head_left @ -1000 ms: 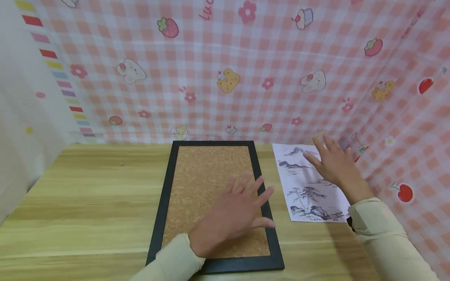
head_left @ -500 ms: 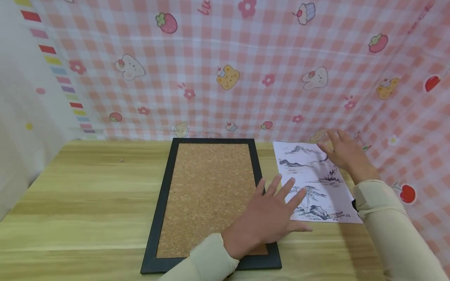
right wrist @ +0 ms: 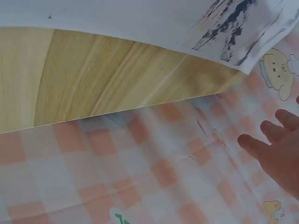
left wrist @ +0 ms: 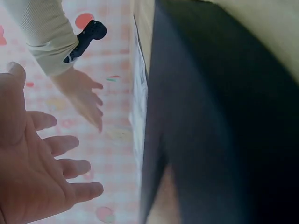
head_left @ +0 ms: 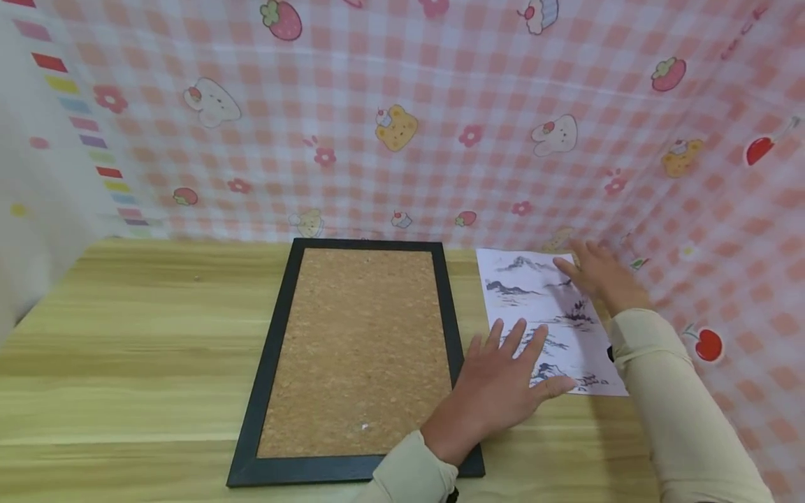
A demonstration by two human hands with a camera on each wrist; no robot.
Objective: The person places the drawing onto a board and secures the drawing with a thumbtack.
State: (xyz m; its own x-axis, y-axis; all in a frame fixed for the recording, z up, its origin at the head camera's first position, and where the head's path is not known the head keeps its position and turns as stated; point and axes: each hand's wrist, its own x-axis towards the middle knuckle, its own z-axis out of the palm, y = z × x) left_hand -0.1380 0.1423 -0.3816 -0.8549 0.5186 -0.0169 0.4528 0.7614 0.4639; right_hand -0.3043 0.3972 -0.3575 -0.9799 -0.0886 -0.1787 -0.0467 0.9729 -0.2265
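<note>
My left hand (head_left: 497, 388) hovers with spread fingers over the lower left corner of a paper sheet (head_left: 534, 311) printed with ink-style mountains and trees. In the left wrist view, that palm (left wrist: 32, 172) holds nothing and is apart from the table. At the sheet's upper right edge is my right hand (head_left: 606, 276), its fingers extended. The right wrist view has these fingers (right wrist: 280, 140) beside the sheet (right wrist: 140, 23), not gripping it. A black-framed cork board (head_left: 365, 349) lies flat to the left of the paper, its lower right part hidden by my left forearm.
The wooden table (head_left: 138, 349) extends left of the board. Pink checked cloth (head_left: 352, 119) hangs along the back, and another stretch of it (head_left: 755, 279) borders the right side. A tiny white speck (head_left: 365, 426) shows on the cork.
My left hand has moved right, from over the cork board to the paper's lower left corner. The right hand has shifted slightly towards the paper's right edge. The view has drifted a little.
</note>
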